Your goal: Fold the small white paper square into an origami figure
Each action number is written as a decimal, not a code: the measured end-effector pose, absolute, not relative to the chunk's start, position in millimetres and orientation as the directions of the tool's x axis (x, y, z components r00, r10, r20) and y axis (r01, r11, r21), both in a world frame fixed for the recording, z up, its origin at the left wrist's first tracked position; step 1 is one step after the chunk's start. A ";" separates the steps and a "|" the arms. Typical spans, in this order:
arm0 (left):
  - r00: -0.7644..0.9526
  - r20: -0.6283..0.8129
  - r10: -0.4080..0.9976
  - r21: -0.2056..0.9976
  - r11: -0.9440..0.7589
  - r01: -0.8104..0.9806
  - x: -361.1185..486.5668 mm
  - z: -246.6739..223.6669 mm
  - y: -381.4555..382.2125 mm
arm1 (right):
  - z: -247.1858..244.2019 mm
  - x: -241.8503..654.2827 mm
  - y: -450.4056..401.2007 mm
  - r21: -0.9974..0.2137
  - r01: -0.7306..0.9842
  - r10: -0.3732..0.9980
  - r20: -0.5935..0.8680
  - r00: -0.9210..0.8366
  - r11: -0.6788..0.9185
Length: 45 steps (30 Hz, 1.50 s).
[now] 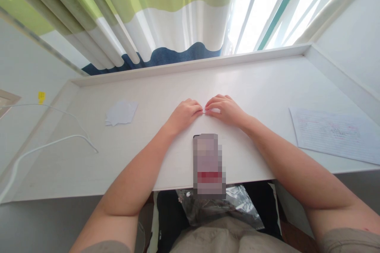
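Observation:
Both hands meet over the middle of the white desk (166, 158), their fingertips nearly touching. My left hand (186, 114) has its fingers pressed together in a pinch. Facing it, my right hand (226, 110) is also pinched, with the thumb below the fingers. Something tiny and pale shows between the fingertips, too small to name. Just below the hands, a phone-shaped object (208, 162), blurred into blocks, lies near the desk's front edge.
White paper pieces (121, 112) lie at the left, near a white cable (59, 139). At the right is a written sheet (332, 132). A clear plastic bag (243, 205) rests on the lap. Behind the desk hang curtains (178, 19).

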<state>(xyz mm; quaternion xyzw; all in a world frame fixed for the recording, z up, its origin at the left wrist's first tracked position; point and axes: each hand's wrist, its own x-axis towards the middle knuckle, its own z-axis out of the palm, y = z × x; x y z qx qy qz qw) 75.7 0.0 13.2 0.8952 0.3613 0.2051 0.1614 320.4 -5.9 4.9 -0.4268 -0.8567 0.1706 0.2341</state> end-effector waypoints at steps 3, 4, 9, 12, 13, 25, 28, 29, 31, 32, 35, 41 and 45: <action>0.634 0.258 0.729 0.459 -0.670 0.584 77.7 14.0 -1.3 | 6.2 320.2 -5.8 -0.492 0.661 0.819 0.250 -0.516 0.567; 0.624 0.260 0.736 0.472 -0.661 0.583 78.0 13.9 -1.8 | 6.4 319.8 -5.6 -0.496 0.660 0.820 0.251 -0.514 0.565; 0.592 0.253 0.765 0.486 -0.630 0.606 78.4 12.8 -3.9 | 4.6 318.4 -3.2 -0.551 0.624 0.823 0.253 -0.509 0.555; 0.581 0.248 0.775 0.480 -0.619 0.621 80.0 12.9 -4.0 | 2.6 317.5 -1.6 -0.584 0.616 0.838 0.246 -0.487 0.529; 0.573 0.245 0.782 0.494 -0.609 0.620 81.0 12.9 -3.9 | 2.2 316.9 -1.4 -0.594 0.618 0.847 0.243 -0.473 0.516; 0.266 0.135 0.955 0.773 -0.269 0.574 92.5 13.7 -10.7 | 5.3 303.3 -0.6 -0.743 0.624 0.967 0.133 -0.215 0.241; 0.278 0.128 0.952 0.782 -0.269 0.562 93.2 15.5 -11.0 | 5.0 304.9 1.4 -0.762 0.605 0.969 0.129 -0.210 0.232; 0.286 0.130 0.949 0.785 -0.275 0.556 93.3 15.8 -10.9 | 5.1 305.4 1.9 -0.764 0.602 0.969 0.127 -0.212 0.232; 0.292 0.129 0.948 0.793 -0.275 0.544 93.4 15.9 -10.6 | 5.8 305.8 2.2 -0.765 0.603 0.970 0.117 -0.214 0.226; 0.291 0.127 0.948 0.796 -0.272 0.541 93.4 15.8 -10.4 | 6.5 305.5 2.1 -0.762 0.609 0.971 0.110 -0.212 0.220; 0.287 0.117 0.951 0.799 -0.262 0.541 93.2 15.7 -10.0 | 9.0 303.7 0.9 -0.750 0.631 0.976 0.091 -0.196 0.196; 0.269 0.090 0.959 0.795 -0.232 0.561 92.9 17.6 -9.9 | 13.6 300.4 -0.8 -0.738 0.648 0.978 0.084 -0.193 0.191; 0.276 0.088 0.957 0.794 -0.235 0.561 93.8 16.9 -8.9 | 14.8 300.5 -1.7 -0.728 0.660 0.978 0.074 -0.195 0.187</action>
